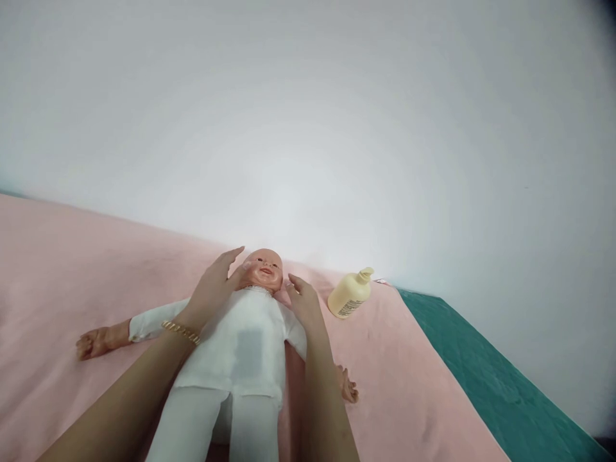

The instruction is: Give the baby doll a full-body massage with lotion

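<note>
A baby doll (250,346) in a white top and white trousers lies on its back, its bald head toward the wall and its arms spread. My left hand (216,282) is at the left side of the doll's head, fingers apart, the thumb against the cheek. On the other side of the head, my right hand (302,296) hovers near the cheek with its fingers apart, holding nothing. A gold bracelet (180,331) circles my left wrist. A grey patch shows on the doll's belly.
A pale yellow pump bottle (349,296) stands right of my right hand. Pink cloth (394,385) lies under the doll, with a green surface (481,359) beyond its right edge. A plain white wall (308,128) rises behind.
</note>
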### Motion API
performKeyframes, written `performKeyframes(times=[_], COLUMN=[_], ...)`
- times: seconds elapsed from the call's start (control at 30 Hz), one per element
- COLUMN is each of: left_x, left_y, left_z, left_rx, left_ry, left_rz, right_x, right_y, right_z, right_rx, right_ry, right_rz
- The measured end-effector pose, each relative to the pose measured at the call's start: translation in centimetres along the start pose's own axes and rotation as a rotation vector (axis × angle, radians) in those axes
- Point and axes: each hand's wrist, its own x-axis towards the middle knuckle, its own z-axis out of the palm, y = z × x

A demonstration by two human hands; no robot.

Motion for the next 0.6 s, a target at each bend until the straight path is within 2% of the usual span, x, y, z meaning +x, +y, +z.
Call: performKeyframes(times=[0.07, 0.1, 0.2, 0.27, 0.37, 0.43, 0.5, 0.6], left_x=[-1.0, -1.7, -4.0, -5.2, -5.3, -4.1, -2.5, 0.0], left_y=[2.2, 3.5, 7.5, 9.9, 12.1, 12.4, 12.1, 12.0], left_z=[-0.8, -1.2, -1.8, -1.3, 1.2, 3.9, 6.8, 10.7], left_rx=[-0.025, -0.034, -0.096, -0.186, -0.278, -0.287, -0.252, -0.162], left_ry=[0.070, 0.069, 0.043, -0.009, -0.180, -0.311, -0.390, -0.439], left_rz=[0.049, 0.067, 0.142, 0.185, 0.217, 0.189, 0.180, 0.148], right_x=[-0.1, -0.3, -1.0, -1.4, -1.6, -1.3, -0.8, 0.0], right_y=[-0.8, -1.2, -2.0, -2.0, -1.0, 0.2, 1.4, 2.6], right_z=[-2.0, -3.2, -6.6, -8.3, -9.4, -9.4, -9.0, -8.3], right_rx=[-0.070, -0.070, 0.055, 0.122, 0.041, -0.062, -0.107, -0.108], right_ry=[0.082, 0.137, 0.368, 0.561, 0.768, 0.782, 0.759, 0.762], right_rz=[0.006, -0.004, -0.068, -0.106, -0.158, -0.190, -0.198, -0.202])
